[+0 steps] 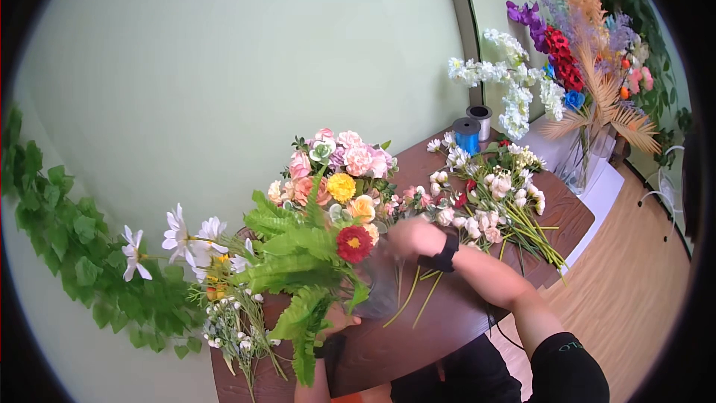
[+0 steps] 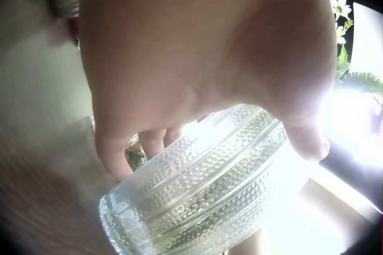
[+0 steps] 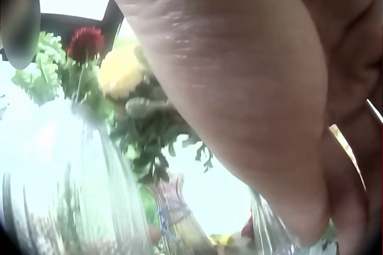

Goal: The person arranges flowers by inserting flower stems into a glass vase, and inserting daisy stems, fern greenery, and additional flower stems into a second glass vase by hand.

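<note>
My left hand point(image 1: 339, 321) grips a clear glass vase, mostly behind fern leaves point(image 1: 294, 254) in the head view. In the left wrist view the left hand point(image 2: 203, 52) has its fingers and thumb around the dimpled, ribbed glass point(image 2: 203, 189). A red flower point(image 1: 354, 244) and the ferns stand at the vase, with white daisies point(image 1: 177, 235) reaching left. My right hand point(image 1: 416, 239), blurred, is just right of the red flower. Up close, the right hand point(image 3: 239, 87) hides most of its fingertips; whether it holds anything is unclear.
Pink and orange flowers point(image 1: 358, 158) stand behind. Loose rose and daisy stems point(image 1: 500, 205) lie on the brown table point(image 1: 418, 343) at right, near blue point(image 1: 467, 136) and silver spools point(image 1: 481, 121). Small white flowers point(image 1: 242, 336) lie front left. A tall bouquet point(image 1: 589, 67) stands back right.
</note>
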`<state>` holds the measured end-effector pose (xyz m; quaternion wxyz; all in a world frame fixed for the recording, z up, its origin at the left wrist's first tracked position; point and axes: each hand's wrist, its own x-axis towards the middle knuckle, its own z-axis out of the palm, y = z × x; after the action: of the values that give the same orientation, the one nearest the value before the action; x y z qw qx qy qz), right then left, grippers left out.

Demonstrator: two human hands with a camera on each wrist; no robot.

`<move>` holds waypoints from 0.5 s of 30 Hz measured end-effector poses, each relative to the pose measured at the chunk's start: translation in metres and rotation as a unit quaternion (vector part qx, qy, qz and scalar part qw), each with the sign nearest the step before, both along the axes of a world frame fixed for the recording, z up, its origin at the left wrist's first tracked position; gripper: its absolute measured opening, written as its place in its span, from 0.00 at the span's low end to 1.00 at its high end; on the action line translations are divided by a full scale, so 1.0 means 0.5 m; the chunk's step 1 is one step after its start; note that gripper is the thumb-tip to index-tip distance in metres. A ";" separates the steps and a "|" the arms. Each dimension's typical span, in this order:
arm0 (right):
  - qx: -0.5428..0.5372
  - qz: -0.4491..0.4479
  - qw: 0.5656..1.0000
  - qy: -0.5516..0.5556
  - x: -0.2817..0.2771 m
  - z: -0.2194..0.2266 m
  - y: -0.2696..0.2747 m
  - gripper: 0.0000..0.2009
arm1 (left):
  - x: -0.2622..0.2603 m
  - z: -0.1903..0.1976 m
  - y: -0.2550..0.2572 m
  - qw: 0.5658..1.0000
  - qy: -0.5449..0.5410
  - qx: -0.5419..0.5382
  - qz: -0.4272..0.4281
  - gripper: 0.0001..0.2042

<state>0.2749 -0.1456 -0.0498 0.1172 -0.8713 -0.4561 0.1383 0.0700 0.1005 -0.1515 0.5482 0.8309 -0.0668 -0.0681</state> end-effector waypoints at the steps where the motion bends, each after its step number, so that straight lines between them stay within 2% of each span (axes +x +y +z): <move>1: 0.020 -0.011 0.998 -0.057 -0.017 -0.018 -0.001 0.20 | -0.004 0.019 -0.010 0.997 0.069 -0.009 0.019 0.42; 2: 0.039 -0.022 0.992 -0.114 -0.035 -0.040 -0.003 0.20 | -0.002 0.012 -0.009 0.998 0.067 -0.009 0.016 0.42; 3: 0.039 -0.056 0.984 -0.167 -0.039 -0.082 0.009 0.24 | 0.003 -0.011 0.001 0.998 0.057 -0.024 0.007 0.39; 4: -0.052 -0.080 0.995 0.023 -0.055 -0.014 -0.004 0.25 | 0.011 -0.034 0.014 0.998 0.046 -0.037 0.000 0.37; 6: 0.015 -0.112 0.993 0.023 -0.057 -0.059 -0.016 0.24 | 0.043 -0.106 0.055 1.000 0.017 -0.010 -0.014 0.38; 7: 0.089 -0.137 0.984 0.065 -0.069 -0.054 -0.033 0.20 | 0.061 -0.154 0.081 1.000 -0.002 0.013 -0.025 0.39; 9: 0.110 -0.145 0.978 0.099 -0.053 -0.065 -0.049 0.18 | 0.084 -0.229 0.117 0.997 -0.036 0.059 -0.046 0.41; 10: 0.128 -0.154 0.970 0.137 -0.042 -0.078 -0.055 0.17 | 0.083 -0.240 0.122 0.994 -0.052 0.082 -0.057 0.42; 11: 0.192 -0.138 0.961 0.144 -0.030 -0.092 -0.063 0.16 | 0.077 -0.235 0.115 0.993 -0.053 0.084 -0.057 0.42; 12: 0.218 -0.179 0.944 0.169 -0.036 -0.079 -0.067 0.19 | 0.072 -0.222 0.097 0.992 -0.090 0.076 -0.035 0.39; 15: 0.307 -0.228 0.904 0.192 -0.044 -0.045 -0.098 0.18 | 0.078 -0.178 0.041 0.977 -0.206 0.049 0.027 0.35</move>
<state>0.2527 -0.1944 -0.0723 0.4922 -0.8292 -0.2334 0.1255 0.1089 0.1208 -0.2407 0.4826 0.8546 -0.1522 0.1164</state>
